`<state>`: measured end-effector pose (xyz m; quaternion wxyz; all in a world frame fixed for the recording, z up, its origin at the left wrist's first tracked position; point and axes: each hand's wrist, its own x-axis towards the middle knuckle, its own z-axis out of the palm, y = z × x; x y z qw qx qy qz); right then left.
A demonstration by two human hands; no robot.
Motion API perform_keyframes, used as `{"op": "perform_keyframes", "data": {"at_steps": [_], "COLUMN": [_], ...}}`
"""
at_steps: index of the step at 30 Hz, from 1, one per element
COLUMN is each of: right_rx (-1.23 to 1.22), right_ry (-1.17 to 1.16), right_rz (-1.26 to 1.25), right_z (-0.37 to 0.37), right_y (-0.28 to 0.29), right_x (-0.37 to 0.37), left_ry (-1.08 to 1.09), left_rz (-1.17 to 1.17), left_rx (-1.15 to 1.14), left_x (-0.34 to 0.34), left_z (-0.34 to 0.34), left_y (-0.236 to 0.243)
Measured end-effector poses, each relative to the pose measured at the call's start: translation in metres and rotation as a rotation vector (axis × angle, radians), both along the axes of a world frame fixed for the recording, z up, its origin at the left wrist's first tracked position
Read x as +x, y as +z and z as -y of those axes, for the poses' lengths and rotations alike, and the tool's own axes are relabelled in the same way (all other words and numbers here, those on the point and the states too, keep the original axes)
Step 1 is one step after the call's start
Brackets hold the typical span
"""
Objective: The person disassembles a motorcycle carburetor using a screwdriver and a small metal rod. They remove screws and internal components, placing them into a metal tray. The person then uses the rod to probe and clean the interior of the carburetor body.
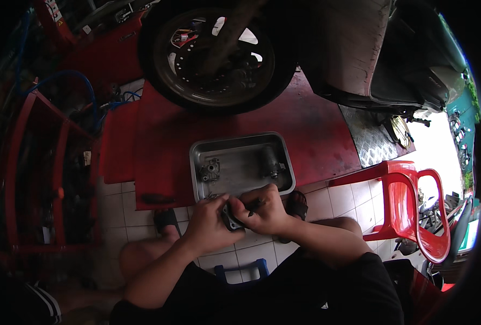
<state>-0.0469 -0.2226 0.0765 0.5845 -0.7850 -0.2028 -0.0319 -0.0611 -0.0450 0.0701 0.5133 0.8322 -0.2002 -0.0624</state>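
Observation:
Just over the near edge of a metal tray (240,137), my two hands meet around a small dark metal part (230,219). My left hand (209,221) is closed around it from the left side. Curled fingers and thumb of my right hand (267,212) press in from the right, and a thin dark thing shows at them, too small to name. Inside the tray lie a grey metal casting with holes (210,169) at the left and a darker cylindrical metal part (274,162) at the right.
The tray rests on a red lift platform (164,146) beneath a motorcycle wheel (213,59). A dark elongated object (158,199) lies on the platform's near left edge. A red plastic chair (408,200) stands right, a red metal frame (61,173) left, and a blue stool (241,266) below my hands.

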Motion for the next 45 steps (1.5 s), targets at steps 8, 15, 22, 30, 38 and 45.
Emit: {"op": "perform_keyframes", "data": {"at_steps": [8,15,22,30,38,45], "right_rx": [-0.036,-0.032,0.060,-0.789,-0.915,-0.812], "right_ry": [0.050,-0.491,-0.490,-0.295,-0.265,-0.498], "right_rz": [0.027,0.199,-0.230,0.001,0.057,-0.234], "right_z": [0.004,0.147,0.084,0.039,0.008,-0.035], "right_y": [0.019,-0.039,-0.008,-0.025,-0.052,-0.069], "right_x": [0.002,0.050,0.066,0.068,0.086,0.136], "left_ry": [-0.121,-0.055,0.121,0.515,0.536,0.595], "left_rz": [-0.197,-0.450,-0.264,-0.311,-0.155,-0.121], "left_rx": [-0.186,-0.196,-0.244,-0.477,-0.577,-0.538], "left_x": [0.001,-0.004,0.012,0.054,0.061,0.061], "left_z": [-0.002,-0.048,-0.054,-0.061,-0.057,-0.070], "left_y": [0.018,0.006,-0.011,-0.019,-0.022,-0.020]}}
